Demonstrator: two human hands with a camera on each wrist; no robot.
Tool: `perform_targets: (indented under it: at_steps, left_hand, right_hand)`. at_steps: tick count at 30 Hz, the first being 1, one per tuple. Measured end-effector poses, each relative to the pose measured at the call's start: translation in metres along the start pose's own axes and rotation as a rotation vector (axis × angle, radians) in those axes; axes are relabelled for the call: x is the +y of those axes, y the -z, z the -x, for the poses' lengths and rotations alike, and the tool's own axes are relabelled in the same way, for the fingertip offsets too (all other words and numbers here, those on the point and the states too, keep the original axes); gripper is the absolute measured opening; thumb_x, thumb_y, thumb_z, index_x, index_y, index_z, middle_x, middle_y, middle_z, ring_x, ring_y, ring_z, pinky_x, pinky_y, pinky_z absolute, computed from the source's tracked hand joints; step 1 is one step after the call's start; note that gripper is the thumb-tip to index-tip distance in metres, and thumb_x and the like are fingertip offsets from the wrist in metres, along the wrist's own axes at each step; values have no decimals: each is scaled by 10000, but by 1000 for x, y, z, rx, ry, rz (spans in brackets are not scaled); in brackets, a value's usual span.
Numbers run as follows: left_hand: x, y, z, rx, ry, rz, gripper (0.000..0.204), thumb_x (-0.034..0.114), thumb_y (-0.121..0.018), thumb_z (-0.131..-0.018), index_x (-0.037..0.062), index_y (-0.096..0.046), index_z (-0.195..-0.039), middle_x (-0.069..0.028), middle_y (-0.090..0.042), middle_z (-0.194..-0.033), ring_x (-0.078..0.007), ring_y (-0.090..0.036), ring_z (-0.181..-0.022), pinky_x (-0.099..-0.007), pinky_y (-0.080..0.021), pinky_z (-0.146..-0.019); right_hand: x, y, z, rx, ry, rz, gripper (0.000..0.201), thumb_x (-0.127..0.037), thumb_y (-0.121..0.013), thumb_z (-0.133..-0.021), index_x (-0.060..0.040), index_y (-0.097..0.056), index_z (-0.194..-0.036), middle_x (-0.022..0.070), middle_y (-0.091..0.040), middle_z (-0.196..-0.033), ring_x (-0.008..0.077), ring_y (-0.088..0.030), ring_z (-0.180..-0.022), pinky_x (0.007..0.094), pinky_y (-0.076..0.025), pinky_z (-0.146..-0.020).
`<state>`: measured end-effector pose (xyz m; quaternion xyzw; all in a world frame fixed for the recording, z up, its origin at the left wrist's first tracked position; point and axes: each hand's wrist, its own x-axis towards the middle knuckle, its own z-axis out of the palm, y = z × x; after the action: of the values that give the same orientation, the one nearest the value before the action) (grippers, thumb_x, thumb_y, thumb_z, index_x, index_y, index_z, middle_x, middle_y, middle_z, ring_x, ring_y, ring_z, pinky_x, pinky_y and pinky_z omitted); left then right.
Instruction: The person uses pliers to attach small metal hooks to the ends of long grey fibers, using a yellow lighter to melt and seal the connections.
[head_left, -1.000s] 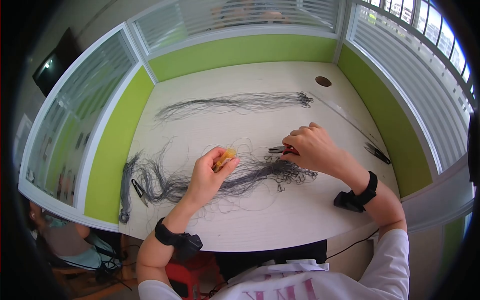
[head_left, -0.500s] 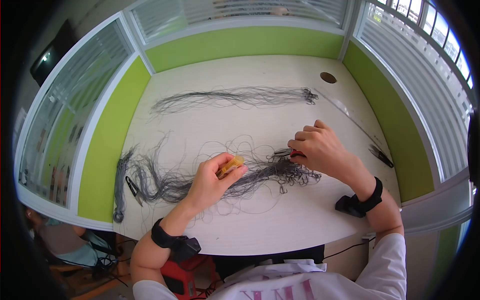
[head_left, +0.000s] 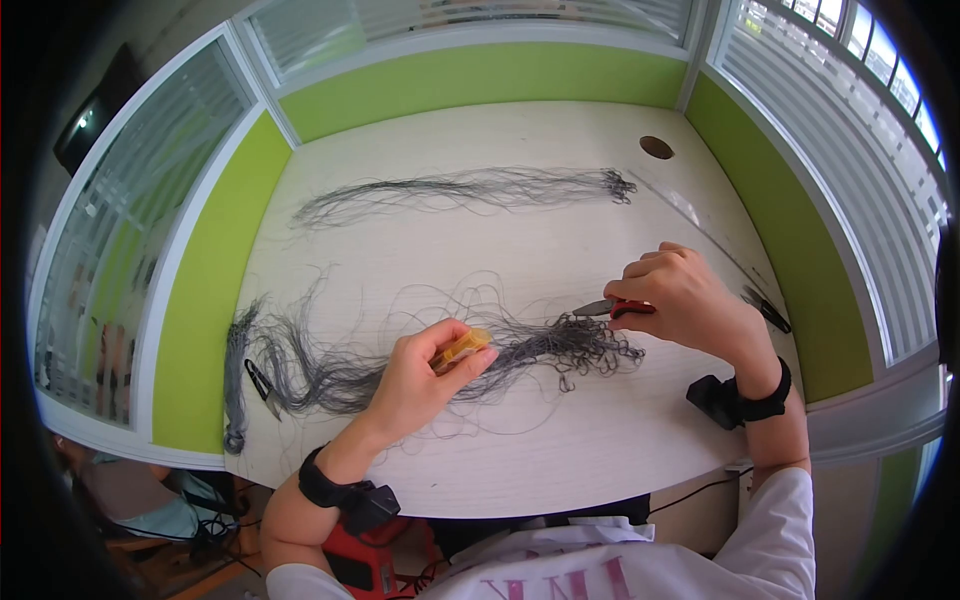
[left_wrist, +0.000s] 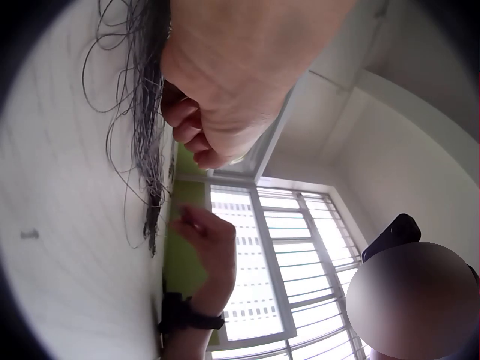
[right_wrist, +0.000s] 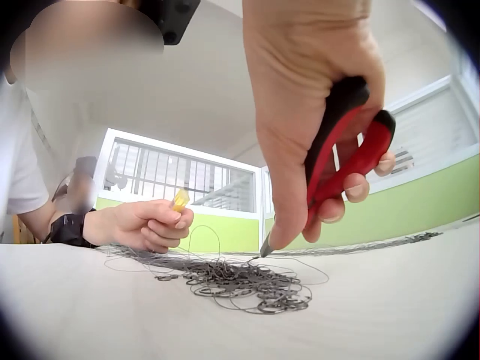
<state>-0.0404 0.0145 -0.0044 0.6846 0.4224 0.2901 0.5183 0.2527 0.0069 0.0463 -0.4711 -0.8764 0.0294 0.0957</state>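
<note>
My left hand pinches a small translucent yellow piece between thumb and fingers, over the middle of a loose bundle of thin dark wires. My right hand grips pliers with red and black handles. Their metal nose points left and reaches down close to the wire loops bunched at the bundle's right end. In the left wrist view the left hand hides the yellow piece, with the wires hanging alongside.
A second, straighter wire bundle lies across the back. Small black snips and a gathered hank are by the left partition. Another dark pair of snips and a long thin rod lie at right. Green partitions enclose the table.
My right hand has drawn the pliers to the right, and more of their red handle shows now. The left hand has shifted slightly right with the yellow piece. The head view has tilted a little.
</note>
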Motion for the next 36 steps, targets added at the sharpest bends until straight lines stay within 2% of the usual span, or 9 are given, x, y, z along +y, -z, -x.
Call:
perform_targets:
  at_steps: [5,8,10,14,19,25,28,35,36]
  left_hand:
    - [2,-2,2,1,5,15,146,143,-681,-878,21,-601,-895,55,-526,-752,-11,-421,-666,-178,-339,-579]
    - [0,-3,1,4,7,63,148,145,-683,-877,18,-611,-900,55,-527,-752,-9,-422,-669,-178,-340,-579]
    - [-4,-5,1,34,-70,58,210,197,-695,-880,1,-623,-899,51,-522,-673,-12,-388,-589,-190,-310,-516]
    - [-1,-4,3,19,-71,42,210,200,-695,-880,2,-632,-906,52,-522,-672,-12,-390,-590,-190,-311,-516]
    - [5,-3,4,-27,4,15,158,155,-689,-875,12,-627,-902,60,-522,-732,-12,-417,-654,-181,-335,-567]
    - [4,-3,3,-24,0,47,161,156,-691,-872,12,-630,-907,56,-534,-739,-11,-423,-656,-180,-339,-568]
    - [5,-3,3,-26,4,35,163,157,-691,-872,10,-632,-908,54,-540,-742,-11,-426,-658,-178,-342,-571]
    - [5,-3,3,-18,12,-2,164,158,-686,-875,-1,-648,-891,51,-532,-722,-17,-428,-658,-176,-339,-571]
    - [6,-3,3,-4,-52,-86,146,135,-690,-866,-4,-653,-887,36,-546,-739,-27,-450,-661,-180,-355,-579]
  right_hand:
    - [0,-6,-4,129,-37,-172,206,-209,-766,-746,-54,-704,-867,54,-648,-695,232,-606,-638,339,-471,-646]
    - [0,-18,-7,29,-58,-100,211,-178,-774,-738,-39,-708,-882,78,-647,-692,245,-608,-627,339,-475,-602]
    - [1,-19,-10,-34,-54,-247,226,-165,-780,-735,-17,-706,-888,101,-648,-690,249,-604,-594,330,-470,-573]
    - [10,-11,-7,-39,-25,-405,190,-201,-747,-772,-19,-700,-801,112,-634,-633,271,-586,-561,346,-456,-561]
    - [13,-7,-5,-157,-149,-418,231,-227,-743,-793,1,-703,-803,123,-589,-565,245,-513,-497,330,-417,-513]
    - [19,-18,-9,-225,-84,-568,256,-250,-727,-818,4,-709,-836,107,-525,-527,193,-382,-471,318,-349,-479]
    - [19,-19,-10,-230,-82,-703,255,-256,-731,-816,-3,-717,-848,81,-512,-522,144,-385,-478,304,-338,-471]
    - [26,-5,-6,-289,-190,-603,255,-273,-730,-821,-19,-730,-850,37,-500,-520,110,-388,-486,290,-316,-456]
    - [26,-1,-6,-322,-223,-595,262,-266,-745,-810,-18,-731,-892,53,-576,-584,110,-457,-517,275,-363,-487]
